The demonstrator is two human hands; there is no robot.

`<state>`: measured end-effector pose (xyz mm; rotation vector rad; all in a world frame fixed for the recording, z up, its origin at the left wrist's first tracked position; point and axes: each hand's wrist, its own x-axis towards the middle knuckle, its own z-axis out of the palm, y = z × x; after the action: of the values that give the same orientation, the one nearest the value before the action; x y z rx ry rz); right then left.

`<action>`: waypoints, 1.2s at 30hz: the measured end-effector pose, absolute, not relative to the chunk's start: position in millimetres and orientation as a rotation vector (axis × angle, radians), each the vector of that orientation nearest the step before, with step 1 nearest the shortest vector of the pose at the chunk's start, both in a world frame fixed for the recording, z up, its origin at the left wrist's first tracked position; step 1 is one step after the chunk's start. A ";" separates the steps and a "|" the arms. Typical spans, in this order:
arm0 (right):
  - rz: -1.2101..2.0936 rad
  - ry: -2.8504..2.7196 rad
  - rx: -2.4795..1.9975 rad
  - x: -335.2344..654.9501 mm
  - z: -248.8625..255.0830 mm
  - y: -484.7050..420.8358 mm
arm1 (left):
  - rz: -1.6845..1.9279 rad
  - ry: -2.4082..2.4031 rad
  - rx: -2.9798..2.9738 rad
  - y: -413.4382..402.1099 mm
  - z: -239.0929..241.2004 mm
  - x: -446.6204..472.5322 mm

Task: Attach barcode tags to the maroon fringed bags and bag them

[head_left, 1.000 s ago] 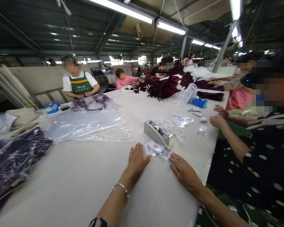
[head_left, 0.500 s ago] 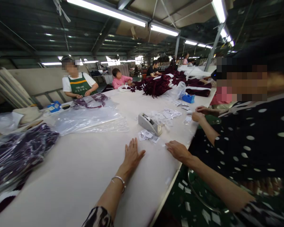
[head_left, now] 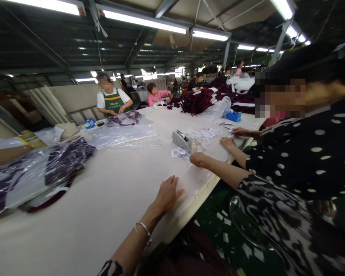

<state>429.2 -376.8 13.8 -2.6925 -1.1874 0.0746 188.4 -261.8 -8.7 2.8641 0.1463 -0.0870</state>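
My left hand lies on the white tabletop, fingers stretched out and holding nothing. A silver bangle circles that wrist. Farther forward, my right hand has its fingers curled together at the edge of a small heap of printed white labels. The fingertips meet the labels, but what is between them is hidden. Just behind the heap stands a grey tape dispenser.
More labels lie beyond the dispenser, near the hands of a co-worker in a dotted top. Bagged dark red garments and clear plastic bags cover the left side. A blue dispenser stands by a garment pile.
My right hand has moved forward to the label heap, its fingers now curled. My left hand sits nearer the table edge. The view has swung left; the co-worker's hands have come lower over the table.
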 end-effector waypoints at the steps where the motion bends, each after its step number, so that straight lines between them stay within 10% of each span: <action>1: 0.142 -1.201 -2.723 429.9 13.6 -376.5 | -0.071 0.048 2.867 -273.7 -10.6 186.7; 18: 0.098 -0.647 -2.246 363.1 -38.1 -543.6 | 0.337 -0.073 2.793 -330.0 -26.6 212.8; 36: 0.052 -0.530 -1.901 288.3 -70.8 -509.8 | 0.366 -0.101 2.406 -308.8 -39.2 219.1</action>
<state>288.3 -509.8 -70.8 -1.9006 -0.5301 0.0523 219.1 -308.8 -39.2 2.4059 -0.1008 0.3661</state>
